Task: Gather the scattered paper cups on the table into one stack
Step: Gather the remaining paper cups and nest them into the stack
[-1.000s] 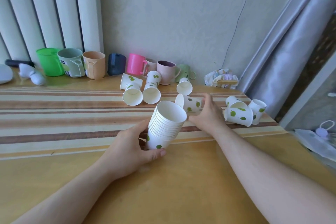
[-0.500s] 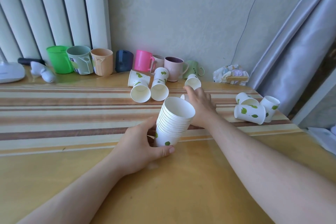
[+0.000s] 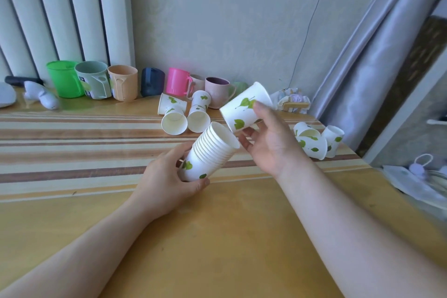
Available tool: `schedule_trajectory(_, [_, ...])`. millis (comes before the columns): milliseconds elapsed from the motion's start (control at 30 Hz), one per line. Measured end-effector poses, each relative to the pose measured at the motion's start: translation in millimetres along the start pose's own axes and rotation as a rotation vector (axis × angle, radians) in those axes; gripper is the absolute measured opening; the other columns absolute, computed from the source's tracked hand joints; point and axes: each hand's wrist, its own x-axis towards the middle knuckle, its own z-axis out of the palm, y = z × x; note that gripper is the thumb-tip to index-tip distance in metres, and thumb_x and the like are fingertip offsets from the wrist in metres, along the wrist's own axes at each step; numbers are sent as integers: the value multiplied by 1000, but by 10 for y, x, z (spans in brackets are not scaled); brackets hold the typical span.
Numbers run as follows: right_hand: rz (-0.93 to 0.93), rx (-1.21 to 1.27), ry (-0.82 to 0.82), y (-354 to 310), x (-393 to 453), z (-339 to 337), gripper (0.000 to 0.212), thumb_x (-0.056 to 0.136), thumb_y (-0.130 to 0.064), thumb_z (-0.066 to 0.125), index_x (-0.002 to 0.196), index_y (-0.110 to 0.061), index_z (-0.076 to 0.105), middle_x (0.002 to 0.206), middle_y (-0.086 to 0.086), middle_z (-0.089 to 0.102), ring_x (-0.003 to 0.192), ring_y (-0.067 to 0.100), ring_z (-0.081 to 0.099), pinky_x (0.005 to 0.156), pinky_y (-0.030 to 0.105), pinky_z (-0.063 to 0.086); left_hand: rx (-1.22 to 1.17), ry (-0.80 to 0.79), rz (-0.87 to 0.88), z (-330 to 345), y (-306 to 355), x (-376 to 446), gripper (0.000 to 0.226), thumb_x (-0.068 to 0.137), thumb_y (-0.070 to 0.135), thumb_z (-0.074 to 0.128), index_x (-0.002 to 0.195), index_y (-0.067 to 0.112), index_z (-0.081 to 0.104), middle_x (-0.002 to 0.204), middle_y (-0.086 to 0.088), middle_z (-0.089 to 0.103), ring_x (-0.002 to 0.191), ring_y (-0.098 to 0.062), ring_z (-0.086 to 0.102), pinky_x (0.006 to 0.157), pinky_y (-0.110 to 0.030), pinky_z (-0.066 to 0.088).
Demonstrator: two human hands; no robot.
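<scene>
My left hand [image 3: 167,180] grips a stack of white paper cups with green leaves [image 3: 210,151], tilted with its mouth up and to the right, above the table [image 3: 217,237]. Just above that mouth, my right hand [image 3: 271,143] holds a single paper cup [image 3: 244,109] in the air, bottom end toward the stack. Three loose cups [image 3: 183,116] lie on their sides behind the stack. Another small group of cups [image 3: 316,140] lies at the right, by the table's edge.
A row of coloured plastic mugs [image 3: 94,81] lines the wall at the back. A crumpled packet [image 3: 292,101] sits at the back right. A grey curtain [image 3: 377,55] hangs on the right. A white bag [image 3: 416,176] lies beyond the table's right edge.
My right hand picked a loose cup up from the table behind the stack and brought it above the stack's mouth. The left hand tilted the stack more to the right.
</scene>
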Motion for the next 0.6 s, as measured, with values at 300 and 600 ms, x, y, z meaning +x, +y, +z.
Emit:
schedule_trajectory(300, [-96,-346,-183,143,-204,-158,57,72,-20,88,124,-24,68,99,-14,77,86,1,70,71,19,53,6,5,42,-2,-10,-14,67,72,44,95,131,48,62,105,22,70,102,1,62,77,-17,43])
schedule_trajectory(600, [-105,-702,-140,404,-128,-665,58,76,-29,88,129,-44,69,129,-3,67,99,9,67,90,37,61,-26,-126,7,-56,85,-136,56,70,53,95,113,46,60,108,34,70,100,3,67,81,-20,53])
